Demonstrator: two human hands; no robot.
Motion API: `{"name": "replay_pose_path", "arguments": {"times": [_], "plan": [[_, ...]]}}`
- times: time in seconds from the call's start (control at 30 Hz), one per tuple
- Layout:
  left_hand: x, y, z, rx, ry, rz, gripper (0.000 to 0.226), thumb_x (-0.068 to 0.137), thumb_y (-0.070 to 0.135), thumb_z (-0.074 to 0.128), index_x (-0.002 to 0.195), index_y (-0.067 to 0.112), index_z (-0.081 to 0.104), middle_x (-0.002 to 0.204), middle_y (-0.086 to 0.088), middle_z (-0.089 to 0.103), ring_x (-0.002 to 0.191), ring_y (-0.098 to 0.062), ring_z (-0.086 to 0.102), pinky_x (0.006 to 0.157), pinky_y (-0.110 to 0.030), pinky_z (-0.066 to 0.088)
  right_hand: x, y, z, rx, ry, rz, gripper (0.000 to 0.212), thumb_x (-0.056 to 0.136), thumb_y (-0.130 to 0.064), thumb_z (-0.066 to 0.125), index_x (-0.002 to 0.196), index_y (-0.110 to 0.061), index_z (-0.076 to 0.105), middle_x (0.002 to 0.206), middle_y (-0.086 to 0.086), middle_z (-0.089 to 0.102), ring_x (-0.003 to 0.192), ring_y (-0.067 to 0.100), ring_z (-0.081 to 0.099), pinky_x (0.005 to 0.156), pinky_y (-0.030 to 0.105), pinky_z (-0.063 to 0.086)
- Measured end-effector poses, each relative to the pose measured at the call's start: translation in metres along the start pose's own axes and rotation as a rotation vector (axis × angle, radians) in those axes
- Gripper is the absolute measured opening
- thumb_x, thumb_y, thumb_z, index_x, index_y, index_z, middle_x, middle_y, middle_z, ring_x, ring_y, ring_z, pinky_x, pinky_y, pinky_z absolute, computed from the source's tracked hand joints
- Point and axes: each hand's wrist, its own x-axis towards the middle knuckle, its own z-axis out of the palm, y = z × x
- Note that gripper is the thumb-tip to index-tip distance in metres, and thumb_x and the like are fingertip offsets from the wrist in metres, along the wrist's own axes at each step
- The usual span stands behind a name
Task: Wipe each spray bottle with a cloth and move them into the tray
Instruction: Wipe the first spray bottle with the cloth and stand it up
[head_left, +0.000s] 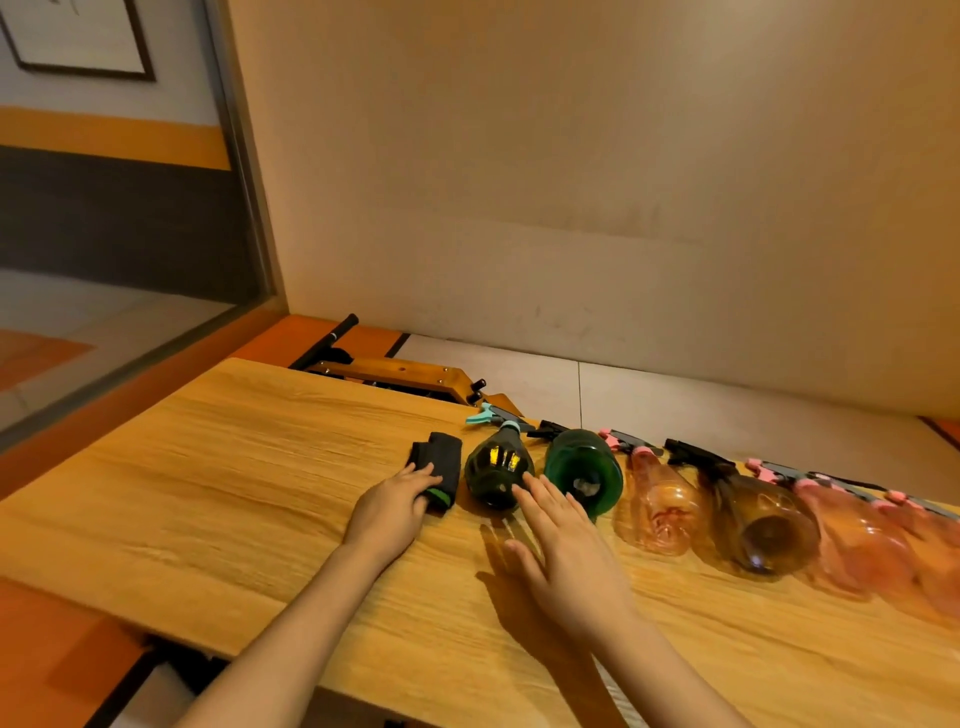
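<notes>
Just beyond the flat, spread fingers of the right hand (561, 540) lies the dark green plastic spray bottle (497, 470), base nearest, nozzle pointing away across the wooden desk (234, 467), while the left hand (395, 506) grips the folded black cloth (437, 462) beside it.

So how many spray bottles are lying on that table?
6 I can count, lying in a row: dark green by the cloth, green, pale orange, brown, then two pinkish ones at the blurred right edge. More may lie beyond it.

dark cloth (437, 470) – 6 spray bottles (660, 501) lying
</notes>
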Motion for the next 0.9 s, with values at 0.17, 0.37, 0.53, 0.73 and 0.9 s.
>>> {"name": "replay_pose_path", "arguments": {"times": [0.17, 0.37, 0.53, 0.73, 0.9], "plan": [[-0.075, 0.021, -0.004, 0.115, -0.162, 0.015, 0.052, 0.101, 0.021, 0.041, 0.151, 0.027, 0.026, 0.159, 0.011, 0.014, 0.147, -0.008, 0.010, 0.111, -0.023, 0.028, -0.015, -0.013, 0.007, 0.156, 0.019, -0.021, 0.052, 0.099, -0.038, 0.036, 0.147, -0.029, 0.018, 0.153, -0.014, 0.012, 0.138, -0.001, 0.005, 0.110, 0.015, 0.000], [-0.137, 0.059, -0.004, -0.064, -0.444, 0.050, 0.069, 0.099, 0.027, 0.042, 0.154, 0.028, 0.000, 0.159, 0.016, -0.002, 0.147, -0.005, -0.002, 0.114, -0.020, 0.016, -0.009, -0.032, 0.029, 0.347, 0.008, 0.045, 0.045, 0.099, -0.028, 0.041, 0.142, -0.020, 0.036, 0.148, -0.002, 0.034, 0.137, 0.009, 0.026, 0.109, 0.018, 0.018], [-0.141, 0.030, -0.015, -0.268, 0.084, -0.202, 0.039, 0.098, 0.018, 0.048, 0.136, 0.026, 0.050, 0.138, 0.004, 0.052, 0.121, -0.016, 0.052, 0.096, -0.025, 0.043, -0.010, -0.035, 0.043, 0.261, -0.200, 0.077, 0.057, 0.098, -0.043, 0.036, 0.147, -0.017, 0.023, 0.155, 0.001, 0.017, 0.142, 0.013, 0.012, 0.114, 0.028, 0.010], [-0.115, 0.023, -0.024, -0.133, 0.072, -0.183, 0.036, 0.100, 0.024, 0.046, 0.135, 0.016, 0.051, 0.138, -0.002, 0.052, 0.123, -0.018, 0.050, 0.093, -0.022, 0.038, -0.017, -0.036, 0.040, 0.035, -0.282, 0.030, 0.062, 0.098, -0.040, 0.037, 0.150, -0.016, 0.011, 0.157, -0.001, 0.004, 0.143, 0.015, 0.000, 0.115, 0.039, 0.002], [-0.084, 0.045, -0.023, -0.104, 0.025, -0.075, 0.045, 0.100, 0.025, 0.046, 0.143, 0.013, 0.041, 0.149, -0.003, 0.040, 0.137, -0.018, 0.036, 0.107, -0.024, 0.029, -0.035, -0.007, 0.014, -0.092, -0.332, 0.032, 0.061, 0.092, -0.011, 0.042, 0.149, -0.016, 0.019, 0.156, 0.000, 0.011, 0.144, 0.018, 0.001, 0.114, 0.045, 0.000]]}}
